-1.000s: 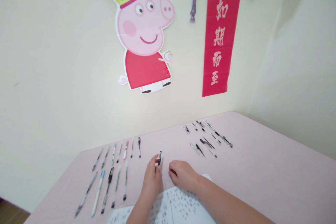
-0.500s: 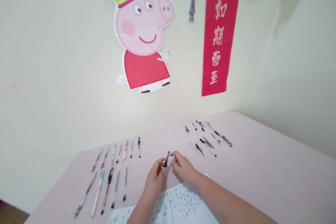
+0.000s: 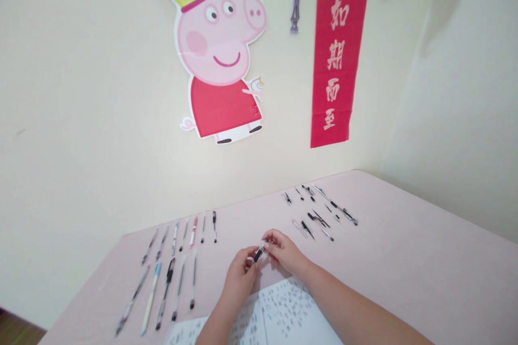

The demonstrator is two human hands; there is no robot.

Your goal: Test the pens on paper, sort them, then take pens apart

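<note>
Over the near middle of the table, my left hand [image 3: 240, 269] pinches the lower part of a short black pen [image 3: 259, 254], which slants up to the right. My right hand [image 3: 284, 251] closes its fingertips on the upper end, where a clear or grey part shows; its exact shape is too small to make out. The fingers hide both ends of the pen. Below my wrists lies an open notebook [image 3: 285, 310] with handwriting on its pages.
Several pens [image 3: 156, 299] lie in two rows on the left of the pink-covered table [image 3: 404, 269]. Loose pen parts, such as a black piece [image 3: 307, 229] and a black-and-silver pen [image 3: 343, 213], are spread at the back right. A wall [image 3: 101, 118] stands behind.
My right fingers have moved in from beside the pen and closed on its upper end. The pen now tilts further to the right.
</note>
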